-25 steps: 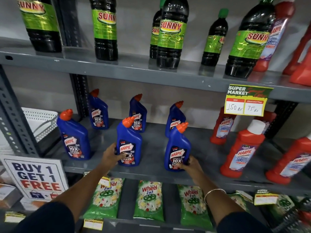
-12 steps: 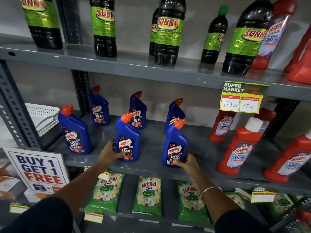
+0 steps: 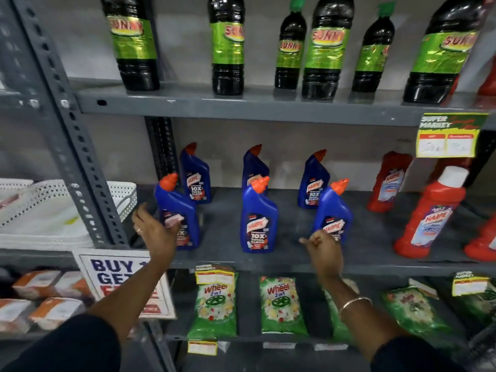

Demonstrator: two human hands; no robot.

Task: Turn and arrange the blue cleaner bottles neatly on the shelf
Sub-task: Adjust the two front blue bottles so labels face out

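Both hands have left the front blue bottles: left hand point(image 3: 155, 232) spreads wide by the left-centre bottle point(image 3: 178, 213); right hand point(image 3: 323, 247) curls loosely, empty, before the right-centre bottle point(image 3: 332, 210).

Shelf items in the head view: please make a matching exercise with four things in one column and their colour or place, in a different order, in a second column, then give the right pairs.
Things:
1. cleaner bottle in the front middle
2. Sunny bottles
3. Wheel packets
4. price tag

Descriptions:
A. green, on the bottom shelf
B. blue with an orange cap
C. yellow, hanging from the top shelf edge
D. dark with green labels, on the top shelf

Pairs: 1-B, 2-D, 3-A, 4-C
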